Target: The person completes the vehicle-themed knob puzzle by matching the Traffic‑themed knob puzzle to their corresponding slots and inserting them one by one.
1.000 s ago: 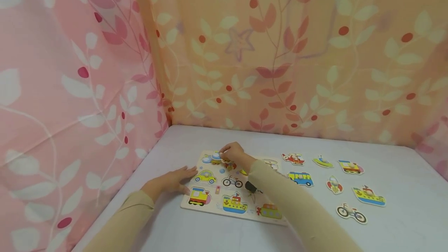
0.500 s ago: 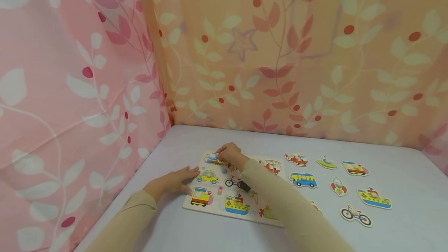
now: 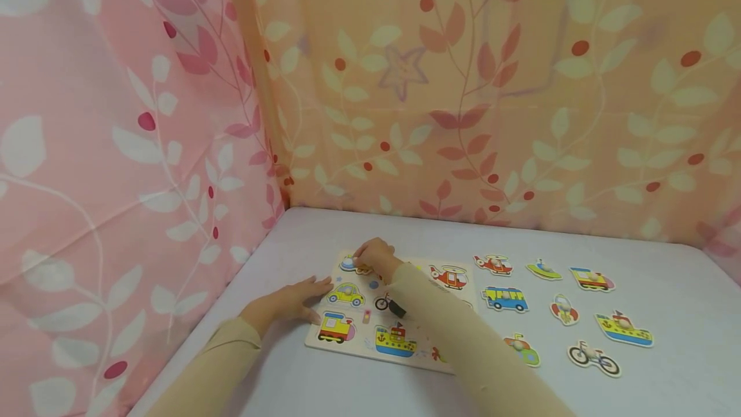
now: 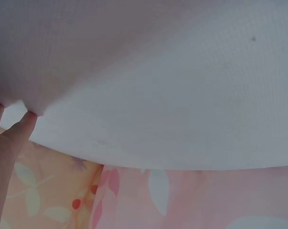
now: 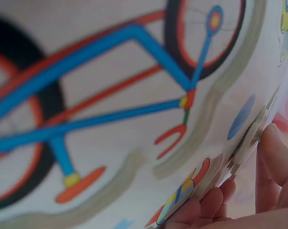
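My right hand pinches a thin wooden puzzle piece with a blue-topped vehicle on it, over the upper-left picture of the puzzle board. The hand hides much of this piece; whether it lies flush I cannot tell. In the right wrist view, the thumb and fingers are close to the board, and a printed bicycle fills the foreground. My left hand rests at the board's left edge with fingers spread. A yellow car with a knob sits in the board's left column.
Right of the board lie loose pieces: a helicopter, a flying saucer, a train, a bus, a rocket, a ship, a bicycle and a submarine. Floral curtains enclose the white table.
My right hand has shifted slightly left and down with the blue-topped piece, which now lines up more closely with the upper-left picture. The left hand stays at the board's edge.
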{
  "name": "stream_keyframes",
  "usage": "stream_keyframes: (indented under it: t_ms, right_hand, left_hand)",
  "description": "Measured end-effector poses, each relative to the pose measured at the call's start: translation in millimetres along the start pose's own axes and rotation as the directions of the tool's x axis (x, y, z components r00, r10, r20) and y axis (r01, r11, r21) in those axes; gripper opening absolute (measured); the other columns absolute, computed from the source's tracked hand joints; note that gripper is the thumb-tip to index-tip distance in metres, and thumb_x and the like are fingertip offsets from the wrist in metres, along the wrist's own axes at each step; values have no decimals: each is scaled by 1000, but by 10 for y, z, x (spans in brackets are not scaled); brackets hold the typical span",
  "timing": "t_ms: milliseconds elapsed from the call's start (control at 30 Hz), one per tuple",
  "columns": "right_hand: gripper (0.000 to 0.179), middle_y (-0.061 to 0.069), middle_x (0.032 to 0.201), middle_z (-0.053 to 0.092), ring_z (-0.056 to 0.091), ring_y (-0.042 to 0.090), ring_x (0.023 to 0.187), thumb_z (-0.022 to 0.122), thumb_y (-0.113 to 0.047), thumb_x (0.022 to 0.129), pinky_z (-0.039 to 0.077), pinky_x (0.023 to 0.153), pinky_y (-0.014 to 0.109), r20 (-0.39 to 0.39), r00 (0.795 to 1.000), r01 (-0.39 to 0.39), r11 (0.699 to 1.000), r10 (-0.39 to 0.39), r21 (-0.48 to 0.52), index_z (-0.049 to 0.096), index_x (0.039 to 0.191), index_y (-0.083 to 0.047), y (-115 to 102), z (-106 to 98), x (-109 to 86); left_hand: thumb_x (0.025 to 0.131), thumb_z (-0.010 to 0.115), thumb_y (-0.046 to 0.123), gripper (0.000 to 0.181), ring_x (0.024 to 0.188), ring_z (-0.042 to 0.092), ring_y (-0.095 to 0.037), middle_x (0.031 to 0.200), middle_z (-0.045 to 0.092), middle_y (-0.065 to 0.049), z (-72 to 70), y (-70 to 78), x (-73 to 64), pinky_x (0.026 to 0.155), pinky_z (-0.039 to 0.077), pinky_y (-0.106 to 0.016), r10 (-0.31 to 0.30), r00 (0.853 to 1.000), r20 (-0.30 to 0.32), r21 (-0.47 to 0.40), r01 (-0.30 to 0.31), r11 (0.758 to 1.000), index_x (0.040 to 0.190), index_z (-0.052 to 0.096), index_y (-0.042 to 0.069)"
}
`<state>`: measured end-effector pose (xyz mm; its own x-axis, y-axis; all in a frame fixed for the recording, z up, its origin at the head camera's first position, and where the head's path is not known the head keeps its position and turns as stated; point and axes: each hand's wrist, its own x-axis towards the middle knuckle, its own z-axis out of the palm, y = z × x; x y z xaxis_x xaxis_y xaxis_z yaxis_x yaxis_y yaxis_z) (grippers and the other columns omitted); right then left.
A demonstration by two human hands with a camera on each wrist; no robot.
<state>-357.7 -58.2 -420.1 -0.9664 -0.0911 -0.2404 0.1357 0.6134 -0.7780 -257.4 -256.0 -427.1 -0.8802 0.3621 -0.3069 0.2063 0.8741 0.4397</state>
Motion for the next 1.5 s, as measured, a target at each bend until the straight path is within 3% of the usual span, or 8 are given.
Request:
stream_keyframes:
  t_ms: [367,633,833,1033,1267,1500]
  right_hand:
    - [7,8,105,58,44,28,103,81,-22,80,39,93,50,24,1000,17,985,-13,-172,78,87,-19,-7,-46,-73]
    - [17,9,105,61,50,28,99,79,-18,82,50,81,45,95,995,-17,1000,16,7,76,98,-15,96,-136,-49]
    - [25,13,119,65,57,28,112,76,-12,84,47,96,40,98,991,79,994,-87,80,74,108,-7,125,-241,-66]
    - [27,18,128,60,52,33,123,72,-3,86,43,102,41,95,989,89,974,-111,208,70,112,2,95,-443,-208]
    - [29,15,138,54,45,35,130,68,-9,90,36,108,49,80,989,109,976,-125,187,69,118,-4,118,-734,-388]
    - [30,18,138,52,46,38,129,68,-6,89,36,107,51,60,978,182,963,-198,201,68,119,-1,198,-990,-528]
  left_hand:
    - [81,78,28,77,146,16,-33,157,31,1,15,64,17,112,18,-61,-18,1000,11,17,18,1000,148,42,18]
    - [81,78,30,78,146,16,-33,157,31,1,20,76,21,113,18,-59,-10,1000,14,12,10,1000,149,42,19]
    - [81,78,27,77,145,16,-38,157,31,-5,-4,73,-22,112,16,-63,17,1000,10,1,-17,1000,148,42,14]
    - [81,78,26,77,145,15,-38,157,31,-6,-25,45,-53,111,15,-64,15,1000,7,3,-15,1000,148,42,13]
    - [81,78,28,78,147,14,-33,157,30,0,-19,56,-18,113,16,-60,-42,999,9,-17,42,999,149,41,20]
    - [81,77,27,77,146,13,-36,157,30,-5,-42,46,-41,113,16,-60,-9,1000,16,-19,9,1000,149,41,16]
